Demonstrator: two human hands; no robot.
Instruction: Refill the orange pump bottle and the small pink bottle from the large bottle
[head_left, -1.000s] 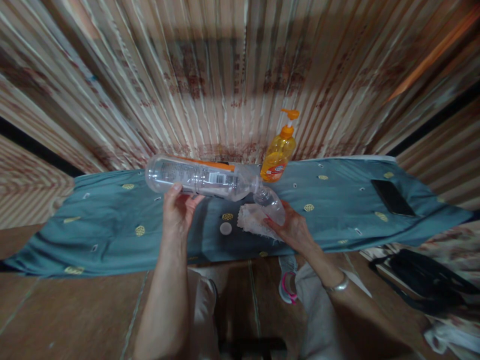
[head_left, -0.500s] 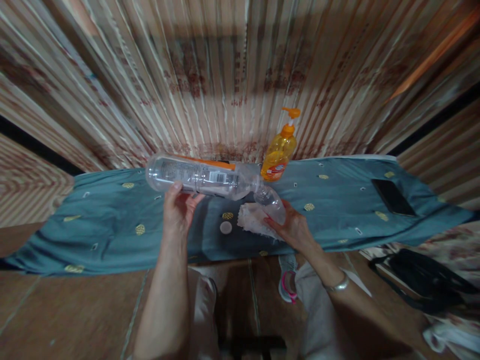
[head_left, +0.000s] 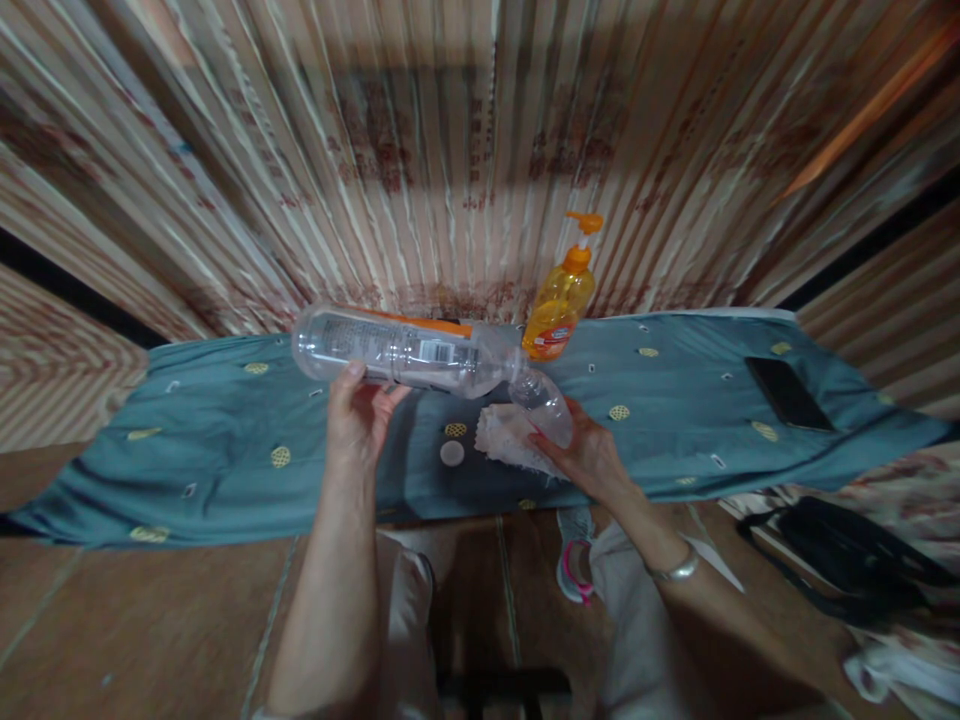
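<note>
Unmoved: left hand (head_left: 358, 415) one bottle (head_left: 405, 350), right hand (head_left: 592, 455) one glass (head_left: 546, 408).

A teal cloth (head_left: 225, 450) with yellow motifs covers the table. Near its centre lie a small white disc (head_left: 451, 453) and a crumpled tissue (head_left: 504, 432). An orange pump bottle (head_left: 559, 315) stands at one o'clock and a black phone (head_left: 787, 392) lies at three.

I am wearing a silver bangle (head_left: 675, 571) by my right hand (head_left: 592, 462), pale trousers (head_left: 409, 610) and a white-pink sneaker (head_left: 573, 560).
</note>
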